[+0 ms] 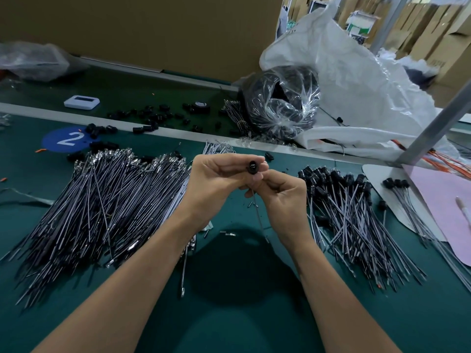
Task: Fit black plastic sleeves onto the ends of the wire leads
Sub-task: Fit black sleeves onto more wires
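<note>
Head | left hand (216,179) pinches sleeve (252,167) | right hand (285,200) pinches lead (260,220) beneath

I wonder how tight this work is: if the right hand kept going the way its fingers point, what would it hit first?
Probably the black sleeve pinched by the left hand; the right hand, holding a wire lead, points up-left at it. Depth is unclear.

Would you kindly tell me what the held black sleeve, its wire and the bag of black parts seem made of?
The sleeve looks like moulded plastic, matte black with a dull sheen. The wire has a glossy grey coat, probably plastic insulation; core hidden. The bag is thin clear plastic film, crinkled with bright glints.
</note>
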